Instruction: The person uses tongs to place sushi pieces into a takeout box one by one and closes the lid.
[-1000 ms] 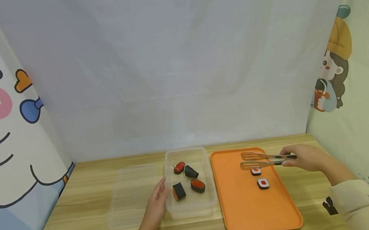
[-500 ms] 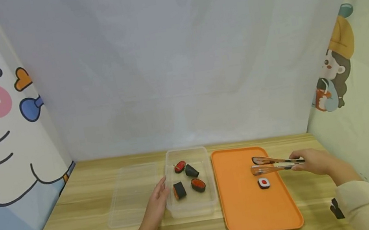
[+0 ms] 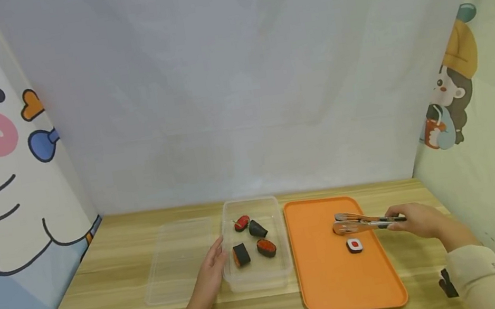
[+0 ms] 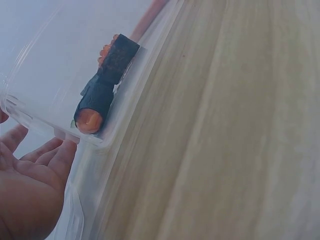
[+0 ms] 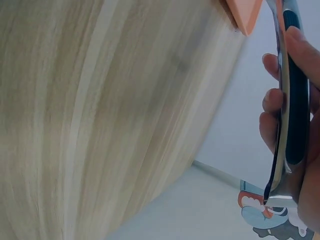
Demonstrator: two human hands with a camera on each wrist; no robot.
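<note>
Tongs (image 3: 368,222) are gripped by the handle in the right hand (image 3: 418,220), and their slotted ends are held over the upper right part of an orange tray (image 3: 344,284). Something dark is partly seen at the tips; whether it is pinched there cannot be told. Just below them, a white-and-black sushi roll (image 3: 354,245) with a red centre is borne by the tray.

The left hand (image 3: 211,271) is laid, fingers extended and loose, against the near left side of a clear container (image 3: 261,275). Inside it are seen a red-topped piece (image 3: 241,223), a black cone (image 3: 257,229), an orange-topped piece (image 3: 267,247) and a black-wrapped roll (image 3: 241,255). To its left, a clear flat lid (image 3: 178,266) is supported by the wooden worktop (image 3: 105,293).
</note>
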